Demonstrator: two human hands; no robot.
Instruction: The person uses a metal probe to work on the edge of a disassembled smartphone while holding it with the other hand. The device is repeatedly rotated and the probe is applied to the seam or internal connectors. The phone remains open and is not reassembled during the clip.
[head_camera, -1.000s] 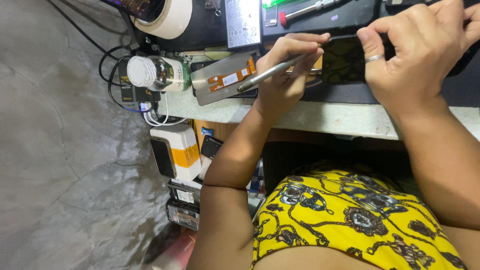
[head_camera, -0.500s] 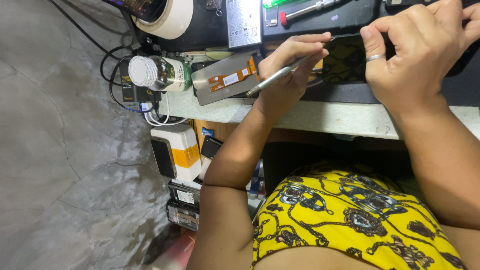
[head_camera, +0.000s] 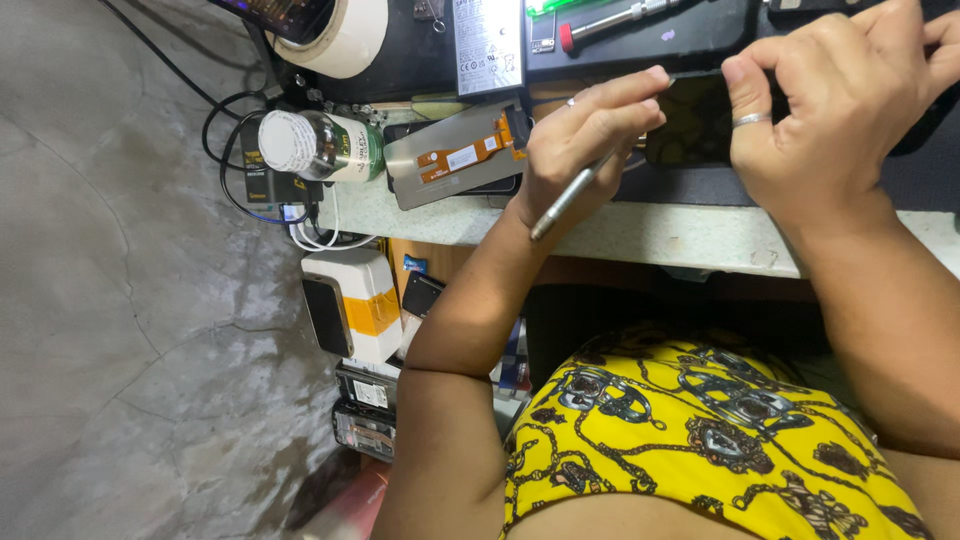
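Observation:
A dark phone (head_camera: 690, 125) lies on a black mat at the worktable's edge, and both hands are on it. My right hand (head_camera: 830, 110), with a ring on one finger, grips the phone from the right, thumb on its upper face. Fingertips of my left hand (head_camera: 585, 135) rest on the phone's left end. That hand also holds a slim silver metal tool (head_camera: 565, 195), whose free end slants down-left over the table edge. A grey screen panel with an orange flex cable (head_camera: 455, 155) lies just left of my left hand.
On the table are a bottle with a white cap (head_camera: 315, 145), a roll of tape (head_camera: 340, 35), a flat battery (head_camera: 487, 45) and a red-handled screwdriver (head_camera: 610, 20). Cables hang at the left end. Below stand a white box with yellow tape (head_camera: 350, 300) and stacked devices (head_camera: 365, 410) on a grey floor.
The silver tool in my left hand has swung from nearly level to slanting downward. My left fingertips have reached onto the phone's end. The right hand has kept its grip.

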